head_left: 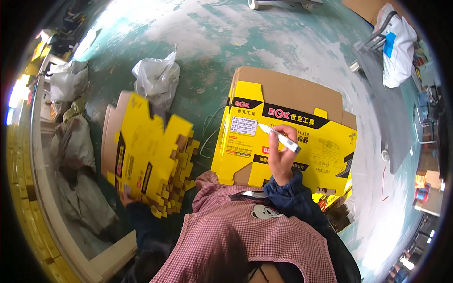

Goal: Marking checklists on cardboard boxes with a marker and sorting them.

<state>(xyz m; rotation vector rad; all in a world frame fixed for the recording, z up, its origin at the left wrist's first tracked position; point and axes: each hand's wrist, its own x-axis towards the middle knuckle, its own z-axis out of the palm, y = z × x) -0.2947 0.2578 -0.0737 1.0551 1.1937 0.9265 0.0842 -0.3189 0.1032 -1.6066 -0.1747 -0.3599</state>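
My right hand (281,158) grips a white marker pen (279,137), its tip resting on the small white label (244,127) stuck on a flattened yellow carton (283,151) that lies on my lap, on top of more yellow and brown cardboard. My left hand (126,198) is mostly hidden beneath a fanned stack of flat yellow cartons (151,162), which it seems to clutch from below at the lower edge; how firmly its fingers are closed I cannot tell.

The risks, as I judge them: the stack at my left stands tilted and splayed, its notched flaps already stepping out of line, so a slackening of the hold could let the sheets slide off onto the green painted floor (226,42). The carton under the pen rests loosely on the pile, with nothing pinning it; pressure from the tip could make it shift and smear the mark across the label. A crumpled clear plastic bag (158,75) lies just beyond the stack, and grey sacks (75,141) crowd the wall at my left, leaving little room for anything that slips.
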